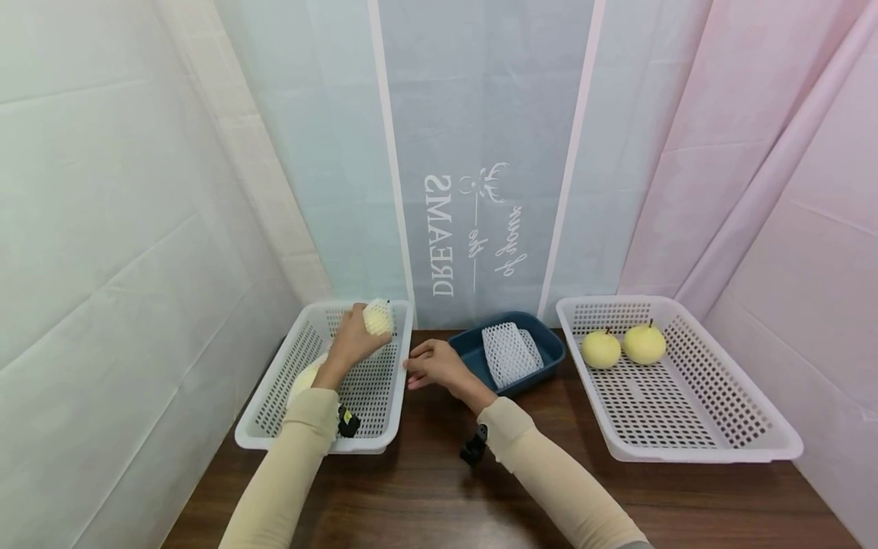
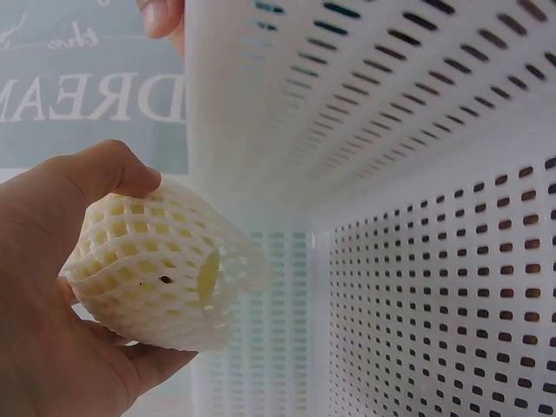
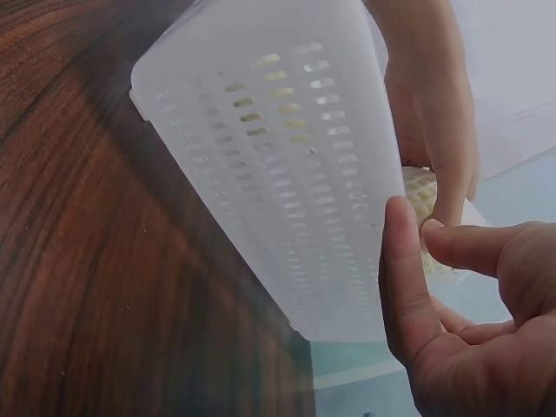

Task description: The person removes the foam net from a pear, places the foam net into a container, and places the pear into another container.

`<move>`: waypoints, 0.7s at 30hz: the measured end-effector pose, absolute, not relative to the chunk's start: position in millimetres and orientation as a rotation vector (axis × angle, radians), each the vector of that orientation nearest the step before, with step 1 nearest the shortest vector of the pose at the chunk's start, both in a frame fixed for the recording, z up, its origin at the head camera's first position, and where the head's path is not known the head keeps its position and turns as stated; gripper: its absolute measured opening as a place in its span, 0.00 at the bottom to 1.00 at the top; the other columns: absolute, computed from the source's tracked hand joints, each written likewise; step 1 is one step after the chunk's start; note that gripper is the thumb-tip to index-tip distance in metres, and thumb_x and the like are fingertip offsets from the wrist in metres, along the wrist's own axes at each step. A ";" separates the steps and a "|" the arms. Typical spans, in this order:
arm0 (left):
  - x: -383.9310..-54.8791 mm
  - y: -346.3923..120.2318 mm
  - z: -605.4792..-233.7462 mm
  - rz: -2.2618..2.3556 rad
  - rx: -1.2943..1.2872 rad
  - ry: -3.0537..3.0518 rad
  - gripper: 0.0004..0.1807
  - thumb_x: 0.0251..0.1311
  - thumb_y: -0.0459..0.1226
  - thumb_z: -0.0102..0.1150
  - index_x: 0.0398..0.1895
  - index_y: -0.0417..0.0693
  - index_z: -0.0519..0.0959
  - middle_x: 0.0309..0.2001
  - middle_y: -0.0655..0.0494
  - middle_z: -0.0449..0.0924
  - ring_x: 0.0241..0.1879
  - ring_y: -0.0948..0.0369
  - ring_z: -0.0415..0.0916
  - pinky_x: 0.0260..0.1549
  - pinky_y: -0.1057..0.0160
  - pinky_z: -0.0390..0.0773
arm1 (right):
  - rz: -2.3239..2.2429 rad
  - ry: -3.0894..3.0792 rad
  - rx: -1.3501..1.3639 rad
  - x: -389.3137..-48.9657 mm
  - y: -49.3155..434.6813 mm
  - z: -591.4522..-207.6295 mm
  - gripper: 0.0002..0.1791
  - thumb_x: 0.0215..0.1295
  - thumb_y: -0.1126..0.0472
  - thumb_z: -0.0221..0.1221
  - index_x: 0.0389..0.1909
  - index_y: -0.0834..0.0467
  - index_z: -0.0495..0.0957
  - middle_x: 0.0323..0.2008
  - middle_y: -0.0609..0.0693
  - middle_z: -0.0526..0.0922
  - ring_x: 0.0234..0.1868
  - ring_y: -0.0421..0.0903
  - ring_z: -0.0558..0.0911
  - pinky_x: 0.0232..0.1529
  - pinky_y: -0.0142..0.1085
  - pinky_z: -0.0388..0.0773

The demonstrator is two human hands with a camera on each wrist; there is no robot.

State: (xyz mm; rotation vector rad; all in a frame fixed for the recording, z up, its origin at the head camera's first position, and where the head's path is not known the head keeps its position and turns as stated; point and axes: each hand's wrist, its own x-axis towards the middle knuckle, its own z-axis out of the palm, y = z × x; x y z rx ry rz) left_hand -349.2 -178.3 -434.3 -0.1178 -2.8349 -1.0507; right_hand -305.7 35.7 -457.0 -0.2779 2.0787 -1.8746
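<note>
My left hand (image 1: 358,339) grips a yellow pear (image 2: 143,248) wrapped in a white foam net (image 2: 191,295), above the far part of the left white basket (image 1: 394,415). The net's loose end extends past the pear in the left wrist view. Partly behind my left forearm, another pale yellow fruit (image 1: 306,377) lies in that basket. My right hand (image 1: 442,366) is beside the basket's right rim with its fingers loosely bent and nothing in them. In the right wrist view, its fingertips (image 3: 401,217) overlap the basket's edge.
A dark blue tray (image 1: 473,351) with white foam nets (image 1: 511,354) stands behind my right hand. On the right, another white basket (image 1: 720,450) contains two yellow pears (image 1: 645,344). All stand on a brown wooden table (image 1: 425,488), with a printed curtain (image 1: 480,91) behind.
</note>
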 end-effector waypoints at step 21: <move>-340.0 -153.6 -413.2 -1.142 -0.304 -2.733 0.46 0.57 0.44 0.72 0.76 0.38 0.64 0.63 0.38 0.73 0.55 0.45 0.75 0.52 0.44 0.78 | -1.961 2.192 -0.270 -313.0 52.7 -438.5 0.20 0.77 0.63 0.62 0.61 0.71 0.77 0.51 0.66 0.86 0.40 0.53 0.91 0.45 0.43 0.90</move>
